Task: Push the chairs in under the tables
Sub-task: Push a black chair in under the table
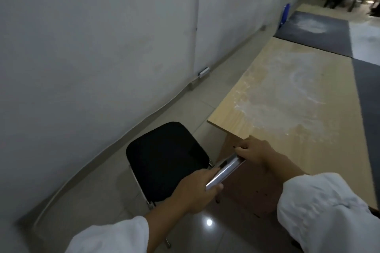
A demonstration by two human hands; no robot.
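Your left hand [195,189] and right hand [257,153] have fingers clenched on the chair [164,160] backrest rail; seat beside the worktop [298,109] end, not under.

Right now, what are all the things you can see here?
chair: one, black seat, metal frame, on the floor between the wall and the table end, not yet under the table.
table: one, light wood, dusty white smears on top, right of the chair.
wall: one, grey-white, along the left.
floor: pale tiles, shiny near the bottom.
mats: dark grey, past the table's far end.
blue thing: one, by the far wall, too blurry to name.
left hand: on the chair's metal back rail.
right hand: on the same rail's far end.
sleeves: two, white.
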